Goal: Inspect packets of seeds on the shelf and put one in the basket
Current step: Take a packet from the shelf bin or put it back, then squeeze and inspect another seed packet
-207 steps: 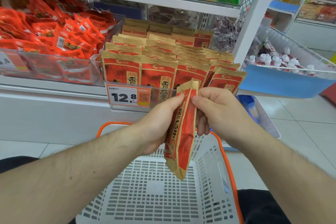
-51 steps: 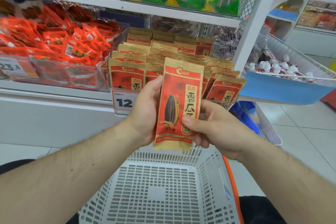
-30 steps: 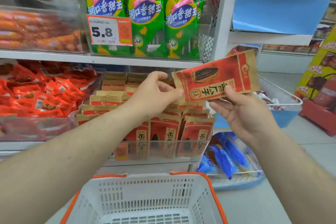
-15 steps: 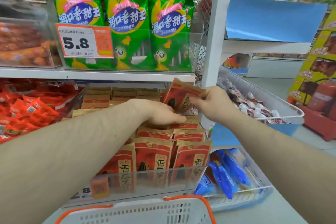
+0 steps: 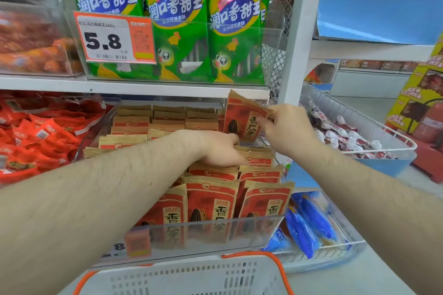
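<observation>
Above stacked packets point(image 5: 211, 189), right hand point(image 5: 291, 127) pinches seed packet point(image 5: 242, 118).

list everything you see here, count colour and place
seed packets: many, red and tan, rows in the clear bin on the lower shelf
held seed packet: one, red and tan, tilted above the back right of the rows
green snack bags: at least three, green, upper shelf
price tag: one, white and orange, reads 5.8, front of the upper bin
red packets: many, red, bin to the left
blue packets: several, blue, low wire tray on the right
basket: one, white with orange rim, bottom centre
left hand: rests on the packet rows
right hand: pinches the held seed packet
</observation>
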`<state>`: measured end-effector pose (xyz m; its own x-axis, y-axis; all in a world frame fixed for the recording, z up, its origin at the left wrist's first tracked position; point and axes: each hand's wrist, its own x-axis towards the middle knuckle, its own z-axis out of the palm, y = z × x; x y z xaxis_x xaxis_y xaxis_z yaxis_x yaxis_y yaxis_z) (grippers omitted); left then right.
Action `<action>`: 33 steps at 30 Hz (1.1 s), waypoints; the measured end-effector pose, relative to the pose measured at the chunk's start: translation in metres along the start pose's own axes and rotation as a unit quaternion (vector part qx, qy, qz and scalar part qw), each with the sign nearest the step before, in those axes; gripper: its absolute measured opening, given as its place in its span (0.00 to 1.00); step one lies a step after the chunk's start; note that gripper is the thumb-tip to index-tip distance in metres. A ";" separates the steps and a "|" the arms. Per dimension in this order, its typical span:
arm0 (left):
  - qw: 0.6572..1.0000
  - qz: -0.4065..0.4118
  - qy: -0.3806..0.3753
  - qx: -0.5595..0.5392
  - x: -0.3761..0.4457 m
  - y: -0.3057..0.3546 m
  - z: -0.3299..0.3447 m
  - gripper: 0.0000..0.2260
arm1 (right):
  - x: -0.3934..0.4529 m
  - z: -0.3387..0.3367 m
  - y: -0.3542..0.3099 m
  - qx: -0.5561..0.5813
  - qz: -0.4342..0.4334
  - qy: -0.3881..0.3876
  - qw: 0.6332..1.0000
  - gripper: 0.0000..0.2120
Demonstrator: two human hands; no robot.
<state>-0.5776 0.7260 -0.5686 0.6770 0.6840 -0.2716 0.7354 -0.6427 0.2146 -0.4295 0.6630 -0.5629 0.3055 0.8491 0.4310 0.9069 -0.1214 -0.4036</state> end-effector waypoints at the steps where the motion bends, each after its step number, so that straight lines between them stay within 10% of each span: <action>1: 1.000 0.001 0.001 0.002 -0.001 0.000 0.000 0.33 | -0.001 0.006 0.001 -0.007 0.002 -0.013 1.000 0.15; 14: 1.000 0.012 0.014 -0.006 -0.003 0.001 0.002 0.28 | 0.011 0.028 -0.017 -0.121 -0.087 0.000 0.989 0.16; 26: 0.997 0.040 0.063 -0.005 -0.002 -0.001 0.004 0.26 | 0.046 0.037 -0.035 -0.003 0.062 -0.261 0.963 0.10; 33: 0.996 0.035 0.077 0.033 0.003 -0.005 0.004 0.26 | 0.050 0.036 -0.037 -0.015 0.050 -0.255 0.966 0.18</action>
<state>-0.5791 0.7296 -0.5744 0.7271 0.6776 -0.1107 0.6858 -0.7091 0.1640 -0.4578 0.7282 -0.5555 0.2165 0.9741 -0.0656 0.8902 -0.2246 -0.3964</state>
